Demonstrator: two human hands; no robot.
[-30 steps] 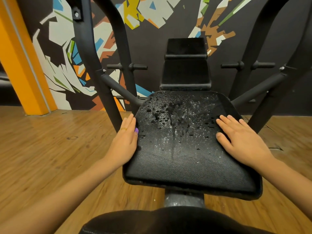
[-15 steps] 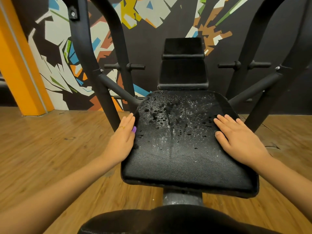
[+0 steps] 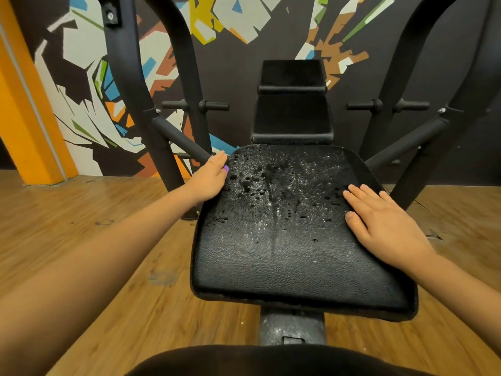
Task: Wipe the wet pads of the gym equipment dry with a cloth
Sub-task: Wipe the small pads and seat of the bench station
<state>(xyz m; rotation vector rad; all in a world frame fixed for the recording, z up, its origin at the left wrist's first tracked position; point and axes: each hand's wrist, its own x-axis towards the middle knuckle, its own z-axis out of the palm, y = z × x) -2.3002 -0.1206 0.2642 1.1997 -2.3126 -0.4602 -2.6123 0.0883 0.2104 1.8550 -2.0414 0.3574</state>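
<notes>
Head view: your left hand and right hand lie flat and empty on the left and right edges of the pad, likely steadying it, with droplets beading its far half and no cloth in sight.

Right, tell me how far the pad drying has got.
Nothing looks wiped: droplets cover the black textured seat pad. In hand: only the left hand on its edge and the right hand flat on top; no cloth shows. All the wiping is left.

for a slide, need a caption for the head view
Left hand and right hand rest at the sides of a water-beaded seat pad.
</notes>
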